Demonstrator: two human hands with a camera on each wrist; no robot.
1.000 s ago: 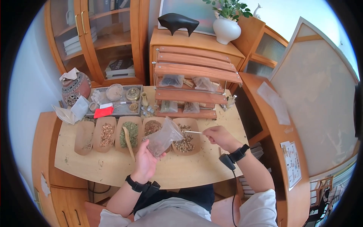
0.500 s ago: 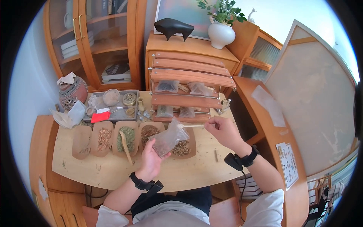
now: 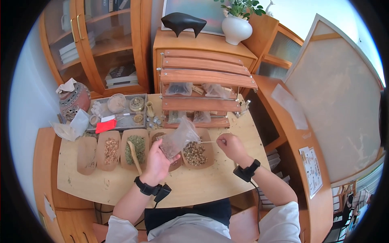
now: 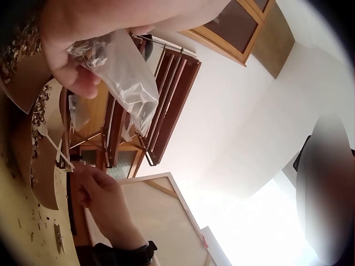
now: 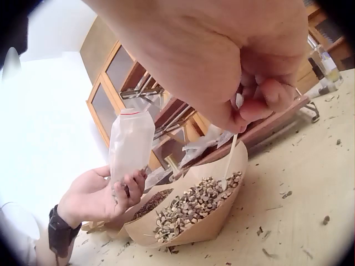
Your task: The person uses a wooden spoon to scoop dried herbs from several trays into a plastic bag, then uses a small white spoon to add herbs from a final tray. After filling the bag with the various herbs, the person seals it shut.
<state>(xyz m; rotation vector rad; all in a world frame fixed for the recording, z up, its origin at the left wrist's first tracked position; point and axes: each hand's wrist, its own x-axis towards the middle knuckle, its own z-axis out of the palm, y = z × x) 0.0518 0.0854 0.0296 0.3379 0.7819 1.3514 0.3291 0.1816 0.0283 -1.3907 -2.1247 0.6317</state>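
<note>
My left hand [image 3: 159,163] grips a clear zip bag [image 3: 180,135] from below, tilted with its top to the right, some dried bits at its bottom. A thin white spoon [image 5: 231,155] is pinched between the thumb and fingers of my right hand [image 3: 231,147]. In the right wrist view the spoon's bowl end touches the chopped dried pieces [image 5: 191,210] in the rightmost paper tray [image 5: 222,221]. Beside it, a tray of reddish-brown bits [image 5: 152,204] lies partly hidden behind the bag and left hand in the head view.
Further left are trays of green leaves [image 3: 139,148], reddish chips [image 3: 111,150] and a few scraps [image 3: 86,156]. A wooden scoop [image 3: 133,156] leans in the leaves. Behind stands a wooden rack [image 3: 202,104] with small bags; a grey tray [image 3: 129,122] holds jars and a red packet [image 3: 106,126].
The spoon has moved from by the bag's mouth, half a second ago, down to the rightmost tray. My right hand has come down and left with it. My left hand still holds the bag.
</note>
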